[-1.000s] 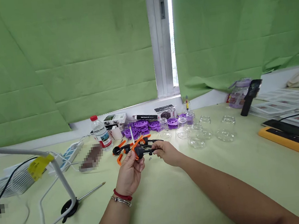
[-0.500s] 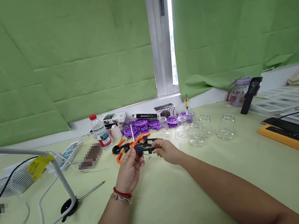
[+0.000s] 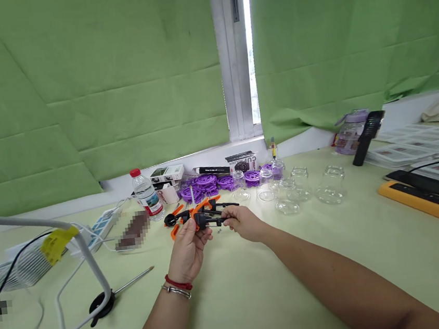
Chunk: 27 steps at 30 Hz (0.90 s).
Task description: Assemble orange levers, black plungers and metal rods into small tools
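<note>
My left hand (image 3: 188,249) is closed around a black and orange clamp-like tool (image 3: 201,220), lifted above the table. The tool's exact kind is unclear; a pale thin rod stands up behind it. My right hand (image 3: 244,223) pinches the black end on the tool's right side, with thumb and forefinger together. Just behind the hands lie more black and orange pieces (image 3: 170,220), partly hidden by the left hand. A few tiny metal bits (image 3: 219,231) rest on the table below the tool.
Purple plastic discs (image 3: 206,180) are piled behind, with clear glass jars (image 3: 287,205) to their right. A water bottle (image 3: 146,195) stands at left. Nearer are a grey metal frame (image 3: 97,269) and a black disc with a rod (image 3: 102,304). An orange-black device (image 3: 427,204) lies at right.
Both hands and the tool have shifted very slightly, and the camera view has moved a little. The grip of each hand looks the same.
</note>
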Tool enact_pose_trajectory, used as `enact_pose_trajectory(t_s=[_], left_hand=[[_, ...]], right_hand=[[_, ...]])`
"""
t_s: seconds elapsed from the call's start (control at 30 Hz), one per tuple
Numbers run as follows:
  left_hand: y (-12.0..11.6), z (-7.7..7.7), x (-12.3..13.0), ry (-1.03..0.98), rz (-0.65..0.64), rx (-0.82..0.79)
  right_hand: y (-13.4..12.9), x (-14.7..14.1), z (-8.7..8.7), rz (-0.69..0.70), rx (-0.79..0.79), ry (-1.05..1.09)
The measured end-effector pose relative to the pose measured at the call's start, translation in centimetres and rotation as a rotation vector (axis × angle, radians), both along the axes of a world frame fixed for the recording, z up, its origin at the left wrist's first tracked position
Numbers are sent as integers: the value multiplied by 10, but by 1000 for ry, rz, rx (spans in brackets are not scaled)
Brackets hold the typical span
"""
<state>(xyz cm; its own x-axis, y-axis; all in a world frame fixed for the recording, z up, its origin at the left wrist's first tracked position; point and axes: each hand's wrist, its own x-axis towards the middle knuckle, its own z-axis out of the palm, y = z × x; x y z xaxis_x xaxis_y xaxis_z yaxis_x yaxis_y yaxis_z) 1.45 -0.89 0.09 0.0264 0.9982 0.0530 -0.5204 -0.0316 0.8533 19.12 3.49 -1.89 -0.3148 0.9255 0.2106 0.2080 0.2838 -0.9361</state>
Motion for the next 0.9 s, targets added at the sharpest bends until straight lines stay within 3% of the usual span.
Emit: enact_pose_trajectory(t_s=[0.57, 0.77, 0.9], left_hand=[[2, -3, 0, 56, -17, 11], [2, -5, -2, -39, 72, 4], [3, -8, -3, -60, 62, -20]], right_hand=[[-1, 0, 0, -6, 44, -40], [-5, -5, -3, -13, 92, -75], [-7, -7, -5, -22, 120, -81]])
